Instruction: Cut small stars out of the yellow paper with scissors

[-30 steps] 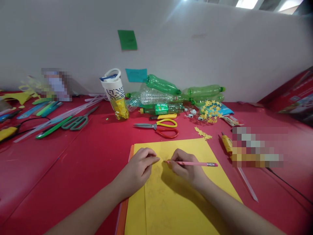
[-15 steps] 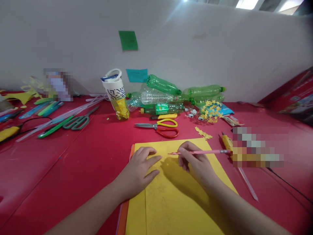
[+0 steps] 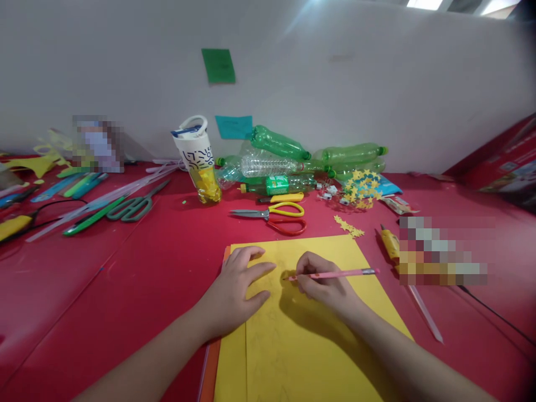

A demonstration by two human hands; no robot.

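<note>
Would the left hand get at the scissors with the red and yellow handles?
Probably yes: the left hand holds nothing, and nothing appears to stand between it and those scissors beyond the yellow paper.

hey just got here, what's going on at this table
A person's right hand holds a pink pencil, its tip over the yellow paper; whether it touches is hard to tell. The left hand rests on the sheet's left side, fingers spread. Faint marks run down the paper. Just beyond it lie scissors with one yellow and one red handle, and some small yellow stars. Plastic bottles are piled by the wall.
</note>
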